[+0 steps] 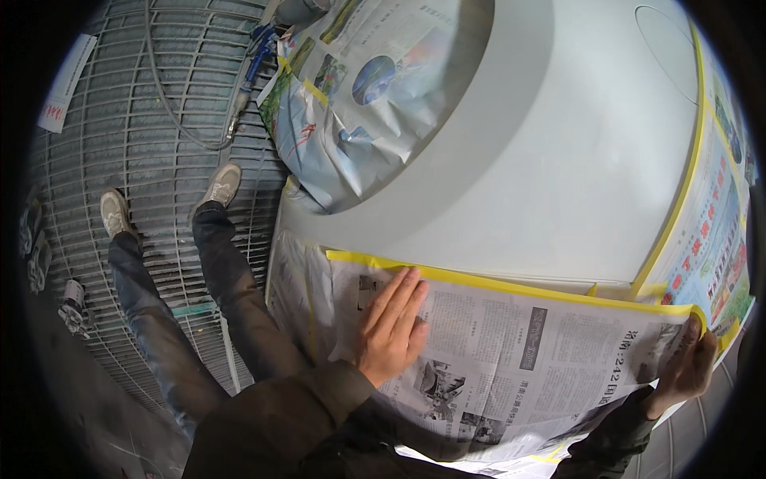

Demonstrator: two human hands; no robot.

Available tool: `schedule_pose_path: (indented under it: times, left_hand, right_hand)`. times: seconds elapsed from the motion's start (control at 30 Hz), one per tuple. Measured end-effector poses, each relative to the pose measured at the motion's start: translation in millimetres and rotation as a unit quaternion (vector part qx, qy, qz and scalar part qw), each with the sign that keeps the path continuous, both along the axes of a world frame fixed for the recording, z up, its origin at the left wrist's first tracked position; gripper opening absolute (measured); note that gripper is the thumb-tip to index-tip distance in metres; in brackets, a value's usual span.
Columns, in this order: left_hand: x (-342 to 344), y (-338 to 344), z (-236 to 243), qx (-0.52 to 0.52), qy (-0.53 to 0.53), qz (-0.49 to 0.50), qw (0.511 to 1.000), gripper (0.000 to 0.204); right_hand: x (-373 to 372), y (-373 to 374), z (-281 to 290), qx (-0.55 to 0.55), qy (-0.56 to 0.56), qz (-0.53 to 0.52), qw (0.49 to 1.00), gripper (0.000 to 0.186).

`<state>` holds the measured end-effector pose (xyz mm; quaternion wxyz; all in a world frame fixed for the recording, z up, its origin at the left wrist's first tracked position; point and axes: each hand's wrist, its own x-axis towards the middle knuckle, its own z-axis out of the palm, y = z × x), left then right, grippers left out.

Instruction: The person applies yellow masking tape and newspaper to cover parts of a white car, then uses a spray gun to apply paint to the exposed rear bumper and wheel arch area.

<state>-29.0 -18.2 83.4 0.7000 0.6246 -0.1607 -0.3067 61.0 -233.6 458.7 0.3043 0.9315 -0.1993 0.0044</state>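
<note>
A sheet of newspaper (495, 359), edged along its top with yellow masking tape (479, 281), lies against a pale grey-white car body panel (511, 191). My left hand (391, 329) rests flat on the sheet near its upper left part, fingers stretched out and reaching the tape. At the sheet's upper right corner, my right hand (688, 363) is closed on the taped edge, with its fingertips at the curled tape end. Part of that grip is hidden by the hand itself.
Crumpled printed paper (375, 88) covers the wheel-arch opening. More taped paper (718, 231) lines the panel's right side. Left of the car, a metal floor grating (175, 88) carries a grey hose (163, 96) with a blue-handled tool (259, 56), beside my legs and shoes.
</note>
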Motion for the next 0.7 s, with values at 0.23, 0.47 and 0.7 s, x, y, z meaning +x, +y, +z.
schedule_pose_path:
  times: [0.23,0.47,0.7]
  left_hand:
    - [6.5,-7.3,9.3,-0.024,-0.002,-0.002,1.000,0.053]
    - [16.0,-10.5,18.4,-0.034,-0.042,-0.030,0.998,0.055]
    - [23.8,-21.0,28.9,-0.069,-0.083,-0.036,0.993,0.051]
  right_hand:
    - [0.5,-7.2,5.4,-0.027,0.038,0.026,0.999,0.013]
    - [2.3,-0.1,-4.6,-0.028,-0.006,0.007,1.000,0.014]
    - [7.6,0.8,-11.7,-0.029,0.002,0.016,0.999,0.008]
